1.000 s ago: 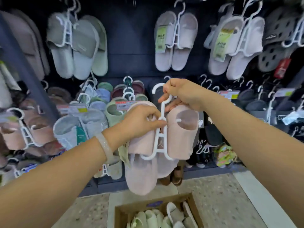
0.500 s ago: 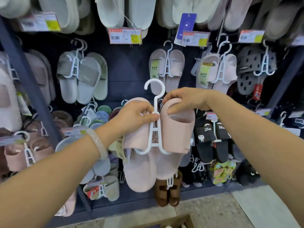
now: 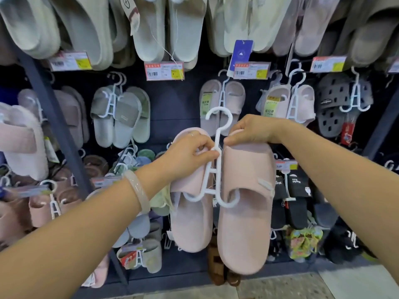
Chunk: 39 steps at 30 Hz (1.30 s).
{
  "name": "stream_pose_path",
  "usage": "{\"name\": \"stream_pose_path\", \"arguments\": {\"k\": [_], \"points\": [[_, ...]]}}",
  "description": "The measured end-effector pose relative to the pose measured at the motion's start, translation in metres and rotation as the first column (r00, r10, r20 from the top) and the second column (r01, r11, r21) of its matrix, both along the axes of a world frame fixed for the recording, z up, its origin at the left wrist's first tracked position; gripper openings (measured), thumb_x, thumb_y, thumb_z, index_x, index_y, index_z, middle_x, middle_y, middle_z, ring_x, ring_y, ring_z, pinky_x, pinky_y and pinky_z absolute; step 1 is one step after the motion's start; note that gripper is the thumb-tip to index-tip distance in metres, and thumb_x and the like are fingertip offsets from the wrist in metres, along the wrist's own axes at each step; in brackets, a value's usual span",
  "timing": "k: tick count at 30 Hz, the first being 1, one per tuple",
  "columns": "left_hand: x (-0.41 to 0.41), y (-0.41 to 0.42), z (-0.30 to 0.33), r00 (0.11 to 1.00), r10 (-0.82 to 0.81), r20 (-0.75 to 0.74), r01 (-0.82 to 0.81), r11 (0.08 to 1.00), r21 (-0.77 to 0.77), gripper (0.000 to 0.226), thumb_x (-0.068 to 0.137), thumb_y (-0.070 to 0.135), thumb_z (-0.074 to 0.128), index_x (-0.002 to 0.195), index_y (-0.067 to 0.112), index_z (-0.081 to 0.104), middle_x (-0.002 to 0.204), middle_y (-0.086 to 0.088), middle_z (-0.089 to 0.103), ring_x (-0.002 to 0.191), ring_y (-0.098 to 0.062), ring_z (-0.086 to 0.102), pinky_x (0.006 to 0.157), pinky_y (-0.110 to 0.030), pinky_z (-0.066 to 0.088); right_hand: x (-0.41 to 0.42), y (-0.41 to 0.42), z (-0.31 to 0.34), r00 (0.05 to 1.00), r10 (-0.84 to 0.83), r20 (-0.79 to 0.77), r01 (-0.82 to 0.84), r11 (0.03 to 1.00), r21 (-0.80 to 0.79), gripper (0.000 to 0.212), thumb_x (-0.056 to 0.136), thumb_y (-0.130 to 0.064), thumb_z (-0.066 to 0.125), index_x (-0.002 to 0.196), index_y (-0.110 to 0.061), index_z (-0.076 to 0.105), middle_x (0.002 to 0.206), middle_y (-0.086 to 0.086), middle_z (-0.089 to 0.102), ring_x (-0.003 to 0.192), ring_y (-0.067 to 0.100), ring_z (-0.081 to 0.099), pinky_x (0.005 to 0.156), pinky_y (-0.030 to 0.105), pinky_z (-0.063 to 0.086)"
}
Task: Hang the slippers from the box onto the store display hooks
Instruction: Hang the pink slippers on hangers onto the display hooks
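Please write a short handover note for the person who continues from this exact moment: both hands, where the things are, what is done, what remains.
Left hand: pinches the stem of the white hanger.
Right hand: grips the top of the right pink slipper.
Things: the pink pair sits on the hanger, held in the air before the display; its hook is free, on no peg yet. The box is out of view.
Done: the pair is lifted.
Left: hang it, probably beside the similar pink pair behind.

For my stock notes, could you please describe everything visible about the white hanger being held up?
The white hanger looks like thin moulded plastic: an open hook on top, a ladder-like stem, and two upturned arms below. Each arm carries one pink slipper, toes down. It is upright in front of the display, not yet hung. The left hand and right hand pinch its stem.
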<state>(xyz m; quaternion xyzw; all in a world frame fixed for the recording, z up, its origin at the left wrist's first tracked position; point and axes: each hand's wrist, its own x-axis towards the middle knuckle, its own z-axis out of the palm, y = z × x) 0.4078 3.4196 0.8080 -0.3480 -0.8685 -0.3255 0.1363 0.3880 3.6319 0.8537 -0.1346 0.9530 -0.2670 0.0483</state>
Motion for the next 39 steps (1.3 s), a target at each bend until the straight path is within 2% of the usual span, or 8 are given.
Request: {"name": "stream_pose_path", "arguments": {"k": [7, 12, 17, 23, 28, 31, 35, 39], "points": [[0.003, 0.018, 0.000, 0.996, 0.083, 0.019, -0.084, 0.996, 0.015, 0.010, 0.085, 0.029, 0.062, 0.077, 0.028, 0.056, 0.080, 0.006, 0.048, 0.083, -0.015, 0.045, 0.079, -0.031, 0.039, 0.001, 0.005, 0.014, 0.989, 0.076, 0.131, -0.093, 0.987, 0.132, 0.044, 0.061, -0.066, 0.065, 0.090, -0.033, 0.069, 0.103, -0.009, 0.066, 0.104, 0.011, 0.057, 0.098, 0.031, 0.043], [-0.003, 0.030, 0.001, 0.996, 0.093, -0.009, -0.094, 0.995, -0.024, 0.012, 0.085, 0.032, 0.062, 0.078, 0.025, 0.055, 0.079, 0.009, 0.045, 0.082, -0.016, 0.045, 0.077, -0.033, 0.040, 0.003, 0.005, 0.017, 0.978, 0.179, 0.108, -0.165, 0.978, -0.131, 0.027, 0.083, -0.044, 0.060, 0.104, -0.029, 0.068, 0.107, -0.016, 0.064, 0.097, -0.011, 0.057, 0.079, 0.007, 0.042], [-0.011, 0.034, -0.006, 0.985, 0.158, -0.062, -0.162, 0.985, -0.055, 0.013, 0.084, 0.036, 0.061, 0.092, 0.025, 0.060, 0.085, 0.006, 0.044, 0.086, -0.016, 0.045, 0.078, -0.031, 0.039, -0.007, 0.006, -0.001, 0.995, 0.080, -0.059, -0.092, 0.968, -0.234, 0.034, 0.084, -0.046, 0.057, 0.090, -0.014, 0.070, 0.094, 0.001, 0.066, 0.093, 0.014, 0.058, 0.096, 0.032, 0.044], [-0.020, 0.034, -0.001, 0.997, 0.044, 0.060, -0.043, 0.999, -0.007, 0.042, 0.081, 0.023, 0.068, 0.120, 0.024, 0.051, 0.104, 0.004, 0.055, 0.095, -0.011, 0.051, 0.080, -0.016, 0.041, -0.023, 0.023, -0.010, 0.997, 0.049, -0.057, -0.064, 0.947, -0.316, 0.041, 0.078, -0.044, 0.067, 0.086, -0.003, 0.068, 0.083, 0.007, 0.061, 0.081, 0.015, 0.055, 0.093, 0.041, 0.047], [-0.033, 0.047, 0.001, 0.992, 0.034, 0.122, -0.044, 0.996, 0.077, 0.038, 0.084, 0.008, 0.063, 0.117, 0.024, 0.052, 0.104, 0.014, 0.051, 0.086, 0.009, 0.049, 0.070, 0.007, 0.033, -0.044, 0.043, -0.003, 0.990, -0.066, -0.121, 0.015, 0.923, -0.385, 0.027, 0.079, -0.027, 0.071, 0.053, -0.026, 0.068, 0.052, -0.014, 0.059, 0.055, 0.002, 0.053, 0.066, 0.022, 0.041], [-0.047, 0.067, 0.005, 0.991, 0.078, 0.108, -0.083, 0.996, 0.043, 0.036, 0.086, 0.007, 0.060, 0.121, 0.015, 0.054, 0.113, 0.003, 0.056, 0.089, -0.002, 0.050, 0.074, -0.002, 0.034, -0.060, 0.055, 0.003, 0.983, -0.156, -0.101, 0.117, 0.940, -0.320, 0.028, 0.084, -0.034, 0.064, 0.059, -0.022, 0.068, 0.055, -0.011, 0.060, 0.059, 0.009, 0.051, 0.060, 0.021, 0.038], [-0.069, 0.098, 0.008, 0.984, 0.134, 0.120, -0.130, 0.991, -0.037, 0.028, 0.088, 0.006, 0.054, 0.116, 0.011, 0.057, 0.116, -0.006, 0.058, 0.100, -0.019, 0.055, 0.091, -0.028, 0.043, -0.086, 0.076, 0.007, 0.968, -0.246, -0.057, 0.221, 0.935, -0.278, 0.048, 0.089, -0.040, 0.056, 0.095, 0.007, 0.066, 0.069, -0.003, 0.065, 0.074, 0.018, 0.047, 0.062, 0.025, 0.037], [-0.099, 0.120, 0.020, 0.983, 0.178, 0.043, -0.176, 0.984, -0.038, 0.019, 0.087, 0.001, 0.050, 0.102, 0.002, 0.062, 0.106, -0.012, 0.061, 0.099, -0.028, 0.056, 0.090, -0.036, 0.045, -0.112, 0.091, 0.018, 0.943, -0.304, -0.133, 0.256, 0.922, -0.292, 0.038, 0.089, -0.037, 0.058, 0.077, -0.001, 0.065, 0.055, -0.006, 0.061, 0.054, 0.011, 0.047, 0.050, 0.019, 0.037]]}}
